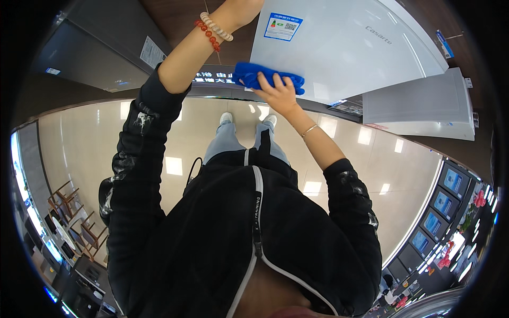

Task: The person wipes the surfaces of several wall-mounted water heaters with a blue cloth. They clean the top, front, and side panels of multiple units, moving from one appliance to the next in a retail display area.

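Note:
My right hand (pixel 278 93) grips a folded blue cloth (pixel 268 77), fingers spread over it, against the lower front edge of a large white Casarte appliance (pixel 334 51). A printed energy label (pixel 284 27) is stuck on the appliance's pale face above the cloth. My left hand (pixel 242 12) reaches up to the top edge of the view beside the appliance's left edge; its fingers are cut off, so what it touches is hidden. Two bead bracelets circle that wrist, and a thin bangle sits on the right one.
A dark grey appliance (pixel 103 43) stands at the left and a smaller white one (pixel 417 103) at the right. A lit display strip (pixel 214 77) runs along the platform front. Chairs (pixel 65 198) and a round table stand far left; several screens line the far right.

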`<action>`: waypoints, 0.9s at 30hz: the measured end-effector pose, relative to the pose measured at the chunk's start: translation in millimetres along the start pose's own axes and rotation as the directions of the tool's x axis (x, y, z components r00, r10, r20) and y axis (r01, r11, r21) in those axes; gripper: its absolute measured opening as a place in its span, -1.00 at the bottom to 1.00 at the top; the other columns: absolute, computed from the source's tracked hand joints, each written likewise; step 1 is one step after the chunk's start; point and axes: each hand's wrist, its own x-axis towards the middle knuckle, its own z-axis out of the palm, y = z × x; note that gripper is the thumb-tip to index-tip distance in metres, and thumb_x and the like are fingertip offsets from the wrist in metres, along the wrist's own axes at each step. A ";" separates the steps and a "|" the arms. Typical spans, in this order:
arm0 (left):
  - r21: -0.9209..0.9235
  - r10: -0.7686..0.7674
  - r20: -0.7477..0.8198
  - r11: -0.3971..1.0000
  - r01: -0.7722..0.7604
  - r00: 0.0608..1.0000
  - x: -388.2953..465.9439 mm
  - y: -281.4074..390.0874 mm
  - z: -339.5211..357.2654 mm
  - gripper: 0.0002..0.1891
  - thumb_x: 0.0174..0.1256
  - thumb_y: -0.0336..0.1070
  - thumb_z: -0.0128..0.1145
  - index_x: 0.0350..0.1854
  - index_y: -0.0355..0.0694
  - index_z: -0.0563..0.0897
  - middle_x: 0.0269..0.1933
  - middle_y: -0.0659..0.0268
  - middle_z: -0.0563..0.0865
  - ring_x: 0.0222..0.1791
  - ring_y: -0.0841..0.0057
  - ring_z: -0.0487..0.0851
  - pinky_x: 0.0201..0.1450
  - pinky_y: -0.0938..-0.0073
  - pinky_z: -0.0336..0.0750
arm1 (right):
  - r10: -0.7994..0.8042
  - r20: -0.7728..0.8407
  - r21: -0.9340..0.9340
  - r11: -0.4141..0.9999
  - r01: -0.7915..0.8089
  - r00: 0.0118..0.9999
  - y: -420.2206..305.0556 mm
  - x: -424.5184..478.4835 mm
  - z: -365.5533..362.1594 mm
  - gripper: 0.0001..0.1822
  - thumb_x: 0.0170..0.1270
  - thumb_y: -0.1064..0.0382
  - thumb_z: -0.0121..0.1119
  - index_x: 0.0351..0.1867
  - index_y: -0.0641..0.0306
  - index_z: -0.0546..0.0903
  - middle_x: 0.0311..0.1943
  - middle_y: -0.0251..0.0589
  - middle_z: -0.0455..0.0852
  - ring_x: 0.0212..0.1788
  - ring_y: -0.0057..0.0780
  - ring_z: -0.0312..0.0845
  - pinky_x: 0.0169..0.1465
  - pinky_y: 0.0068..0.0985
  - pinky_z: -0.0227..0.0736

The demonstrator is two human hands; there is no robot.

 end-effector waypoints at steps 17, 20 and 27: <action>-0.173 -0.044 -0.049 0.984 0.035 0.998 1.3 10.9 14.2 -0.40 0.61 0.08 -0.39 0.51 -0.21 0.09 0.61 0.10 -0.14 0.61 0.30 -0.23 0.59 0.27 -0.33 | 0.041 0.156 0.103 0.993 -0.058 0.987 20.4 20.4 -40.7 -0.60 0.16 0.24 0.17 0.00 -0.38 0.74 0.07 -0.49 0.49 -0.04 -0.28 0.41 -0.06 -0.36 0.29; -0.132 -0.047 -0.066 0.991 0.038 0.997 0.6 15.4 12.8 -0.38 0.60 0.08 -0.38 0.51 -0.25 0.09 0.61 0.11 -0.10 0.61 0.30 -0.20 0.59 0.29 -0.31 | 0.113 -0.024 0.020 0.993 -0.113 0.993 62.5 48.7 -77.8 -0.50 0.14 0.28 0.17 0.06 -0.50 0.71 0.01 -0.49 0.52 -0.08 -0.30 0.38 -0.08 -0.36 0.24; -0.085 -0.003 -0.131 0.996 -0.008 0.991 -4.7 9.8 11.3 -0.37 0.61 0.04 -0.39 0.52 -0.31 0.07 0.59 0.14 0.00 0.59 0.34 -0.09 0.59 0.33 -0.24 | 0.376 -0.350 0.124 0.927 -0.355 0.858 157.4 129.1 -175.4 -0.32 -0.06 0.45 0.19 0.24 0.02 0.63 0.19 0.11 0.42 0.15 0.01 0.28 0.30 -0.20 0.13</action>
